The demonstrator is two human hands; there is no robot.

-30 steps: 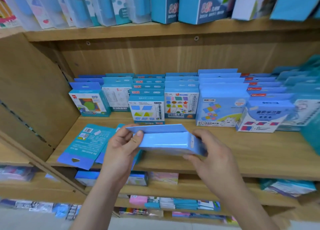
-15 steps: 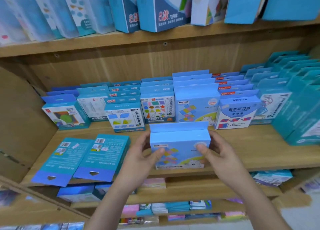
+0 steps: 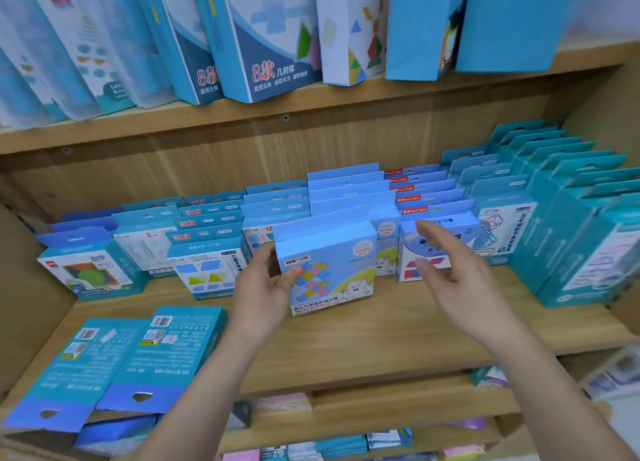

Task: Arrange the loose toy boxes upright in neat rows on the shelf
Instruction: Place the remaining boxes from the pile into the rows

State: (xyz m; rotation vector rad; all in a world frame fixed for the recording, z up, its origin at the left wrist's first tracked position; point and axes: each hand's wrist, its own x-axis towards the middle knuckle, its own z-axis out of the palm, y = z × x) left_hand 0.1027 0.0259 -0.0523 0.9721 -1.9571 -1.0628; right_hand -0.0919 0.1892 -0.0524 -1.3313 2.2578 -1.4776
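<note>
Box with the bear and coloured squares (image 3: 330,273) upright on the wooden shelf (image 3: 398,325), at the front of its row.
Left hand (image 3: 266,287) grasps the box's left edge, thumb across the printed front; right hand (image 3: 450,273) is released, fingers spread, just off the box at 3 o'clock and touching nothing. Two teal boxes (image 3: 138,360) lie flat, backs up, at 8 o'clock near the shelf's front edge. Rows of upright boxes (image 3: 346,190) stand behind, toward 12 o'clock.
</note>
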